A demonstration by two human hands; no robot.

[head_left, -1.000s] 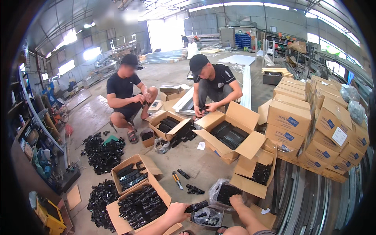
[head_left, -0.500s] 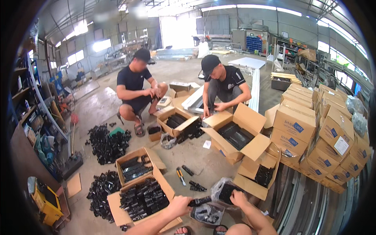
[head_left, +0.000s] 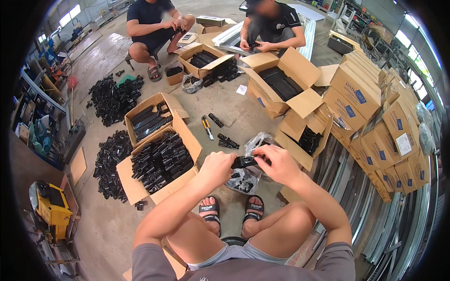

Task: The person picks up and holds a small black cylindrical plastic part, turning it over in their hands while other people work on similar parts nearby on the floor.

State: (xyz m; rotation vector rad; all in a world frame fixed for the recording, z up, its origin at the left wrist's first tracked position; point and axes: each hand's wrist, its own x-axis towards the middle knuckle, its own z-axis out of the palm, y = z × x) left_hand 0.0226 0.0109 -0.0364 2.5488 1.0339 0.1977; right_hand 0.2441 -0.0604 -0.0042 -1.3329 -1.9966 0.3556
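Note:
A short black part (head_left: 244,162), its exact kind unclear, is held level between my two hands. My left hand (head_left: 217,169) is closed round its left end. With thumb and fingers my right hand (head_left: 278,164) pinches the other end. Just beneath lies a clear plastic bag (head_left: 244,181) of small dark pieces, and a second clear bag (head_left: 258,142) is partly hidden behind my right hand. Beyond my hands, on the floor, are loose black parts (head_left: 228,142) and a yellow-and-black utility knife (head_left: 207,127). An open carton (head_left: 197,161) full of similar black parts stands left of my left hand.
Heaps of black parts (head_left: 112,161) lie at the left. Open cartons (head_left: 300,107) stand ahead, where two co-workers (head_left: 276,28) crouch, handling small dark parts. Stacked closed cartons (head_left: 351,96) and long metal profiles (head_left: 328,182) fill the right side. A yellow machine (head_left: 54,208) stands at the left edge.
My right hand has left the plastic bag and come up to the black part in my left hand. The view has tilted down, showing more of my legs and sandals.

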